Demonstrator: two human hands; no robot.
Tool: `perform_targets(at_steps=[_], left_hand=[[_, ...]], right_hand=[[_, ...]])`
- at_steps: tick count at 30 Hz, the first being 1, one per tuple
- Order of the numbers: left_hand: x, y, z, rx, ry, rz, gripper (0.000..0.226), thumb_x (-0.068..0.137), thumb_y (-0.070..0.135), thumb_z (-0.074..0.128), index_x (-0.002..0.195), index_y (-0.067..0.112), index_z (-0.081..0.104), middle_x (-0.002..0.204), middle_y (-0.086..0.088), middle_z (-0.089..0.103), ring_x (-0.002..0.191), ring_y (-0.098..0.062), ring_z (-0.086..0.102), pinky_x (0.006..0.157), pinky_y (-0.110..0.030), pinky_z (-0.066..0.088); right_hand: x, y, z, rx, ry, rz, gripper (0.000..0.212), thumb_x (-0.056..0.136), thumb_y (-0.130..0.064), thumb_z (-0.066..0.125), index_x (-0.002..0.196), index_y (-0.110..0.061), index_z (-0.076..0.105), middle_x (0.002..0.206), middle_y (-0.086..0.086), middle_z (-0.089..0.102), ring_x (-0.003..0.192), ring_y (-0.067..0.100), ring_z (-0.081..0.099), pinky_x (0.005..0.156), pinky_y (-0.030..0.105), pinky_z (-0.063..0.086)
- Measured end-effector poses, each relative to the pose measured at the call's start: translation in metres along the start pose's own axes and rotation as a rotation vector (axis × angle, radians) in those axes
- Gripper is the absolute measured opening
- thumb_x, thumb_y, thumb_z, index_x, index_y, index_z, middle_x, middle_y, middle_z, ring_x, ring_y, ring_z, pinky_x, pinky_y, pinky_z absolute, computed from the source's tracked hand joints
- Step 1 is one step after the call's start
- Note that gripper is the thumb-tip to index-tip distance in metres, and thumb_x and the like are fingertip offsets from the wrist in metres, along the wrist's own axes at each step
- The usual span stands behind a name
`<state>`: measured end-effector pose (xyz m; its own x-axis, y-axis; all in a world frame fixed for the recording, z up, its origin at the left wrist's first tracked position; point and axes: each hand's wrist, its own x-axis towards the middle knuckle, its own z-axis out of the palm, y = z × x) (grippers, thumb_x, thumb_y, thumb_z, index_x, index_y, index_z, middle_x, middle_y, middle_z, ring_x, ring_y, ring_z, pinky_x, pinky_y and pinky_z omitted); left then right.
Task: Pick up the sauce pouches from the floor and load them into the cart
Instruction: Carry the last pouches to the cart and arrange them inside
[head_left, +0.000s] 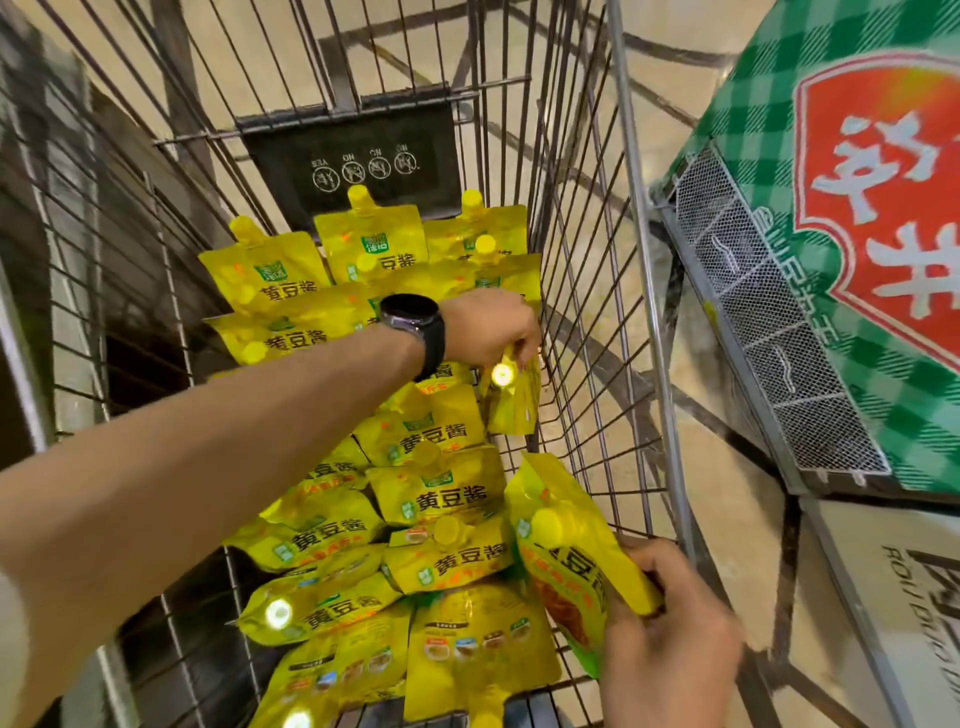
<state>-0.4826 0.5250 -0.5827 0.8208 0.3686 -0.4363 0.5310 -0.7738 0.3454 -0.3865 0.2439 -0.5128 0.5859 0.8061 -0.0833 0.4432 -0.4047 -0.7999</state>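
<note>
I look down into a wire shopping cart (587, 218) whose floor is covered with several yellow spouted sauce pouches (431, 441). My left hand (491, 332), with a black watch on the wrist, reaches across the cart and pinches the top of one yellow pouch (511, 402), which hangs upright against the cart's right wall. My right hand (670, 639), at the near right corner, grips another yellow pouch (566, 561) by its lower end, tilted above the pile.
A black child-seat flap (353, 156) with warning icons stands at the far end of the cart. To the right is a green checked display (857, 249) with a red label, above a wire mesh shelf (769, 332). Beige tiled floor shows through the wires.
</note>
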Motion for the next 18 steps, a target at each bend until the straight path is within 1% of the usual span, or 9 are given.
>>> perform_targets(at_steps=[3,6,8,9,11,13,15,16,18], left_hand=[[0.001,-0.001,-0.01,0.06,0.059,0.011,0.03,0.087,0.004,0.061,0.101,0.027,0.075,0.108,0.006,0.073,0.102,-0.018,0.066,0.076,-0.031,0.049],[-0.004,-0.009,-0.036,-0.003,0.192,-0.012,0.015,0.085,0.008,0.068,0.083,0.023,0.074,0.092,0.007,0.075,0.091,-0.017,0.069,0.077,-0.034,0.051],[-0.004,-0.015,-0.055,-0.078,0.314,-0.035,0.024,0.083,0.002,0.064,0.074,0.023,0.068,0.086,0.005,0.075,0.088,-0.016,0.07,0.08,-0.038,0.053],[-0.004,-0.015,-0.061,-0.054,0.323,-0.039,0.026,0.083,-0.001,0.061,0.077,0.023,0.069,0.088,0.004,0.075,0.089,-0.017,0.069,0.08,-0.036,0.052],[-0.004,-0.009,-0.065,0.088,0.245,-0.027,0.038,0.083,-0.005,0.055,0.098,0.025,0.073,0.102,0.004,0.073,0.101,-0.021,0.065,0.077,-0.03,0.045],[-0.004,-0.005,-0.052,0.179,0.077,0.035,0.056,0.083,-0.007,0.053,0.123,0.031,0.066,0.122,0.002,0.066,0.117,-0.024,0.058,0.077,-0.03,0.041],[-0.008,-0.004,-0.038,0.206,0.017,0.079,0.067,0.084,-0.01,0.053,0.134,0.034,0.058,0.132,0.003,0.059,0.126,-0.023,0.051,0.076,-0.028,0.036],[-0.008,-0.005,-0.034,0.194,0.028,0.09,0.068,0.083,-0.011,0.052,0.134,0.034,0.059,0.132,0.003,0.059,0.127,-0.022,0.05,0.076,-0.028,0.036],[-0.008,-0.008,-0.035,0.16,0.047,0.088,0.064,0.083,-0.009,0.052,0.13,0.035,0.062,0.129,0.003,0.061,0.124,-0.024,0.051,0.077,-0.033,0.043]], right_hand=[[-0.001,0.001,0.0,0.017,0.002,-0.011,0.018,0.065,-0.007,0.06,0.073,-0.02,0.069,0.069,-0.008,0.068,0.069,-0.005,0.059,0.056,0.002,0.038],[-0.003,-0.003,-0.001,0.121,0.057,-0.002,0.012,0.071,-0.018,0.058,0.074,-0.022,0.069,0.075,-0.009,0.07,0.072,0.001,0.064,0.058,0.01,0.046],[-0.002,-0.001,-0.002,0.165,0.093,0.015,0.009,0.074,-0.016,0.061,0.074,-0.021,0.069,0.083,-0.011,0.071,0.073,0.005,0.065,0.06,0.017,0.049],[-0.001,0.001,-0.003,0.157,0.109,0.018,0.01,0.075,-0.012,0.064,0.074,-0.022,0.068,0.085,-0.011,0.07,0.074,0.006,0.065,0.061,0.018,0.049],[-0.003,-0.001,-0.002,0.158,0.132,0.004,0.015,0.075,-0.009,0.065,0.075,-0.024,0.067,0.086,-0.013,0.07,0.074,0.006,0.064,0.061,0.015,0.048],[-0.007,-0.005,0.0,0.203,0.174,0.017,0.014,0.075,-0.006,0.065,0.074,-0.019,0.067,0.085,-0.011,0.07,0.073,0.009,0.064,0.062,0.016,0.047],[-0.009,-0.007,-0.004,0.284,0.239,0.013,0.007,0.078,-0.007,0.066,0.071,-0.012,0.066,0.084,-0.005,0.069,0.074,0.008,0.065,0.064,0.016,0.047],[-0.008,-0.009,-0.009,0.301,0.233,-0.001,0.009,0.081,-0.015,0.068,0.073,-0.015,0.066,0.084,-0.005,0.069,0.076,0.003,0.065,0.065,0.012,0.047],[0.003,-0.013,-0.017,0.271,0.073,-0.008,0.011,0.082,-0.038,0.067,0.074,-0.029,0.068,0.083,-0.011,0.069,0.076,-0.009,0.063,0.065,0.002,0.044]])
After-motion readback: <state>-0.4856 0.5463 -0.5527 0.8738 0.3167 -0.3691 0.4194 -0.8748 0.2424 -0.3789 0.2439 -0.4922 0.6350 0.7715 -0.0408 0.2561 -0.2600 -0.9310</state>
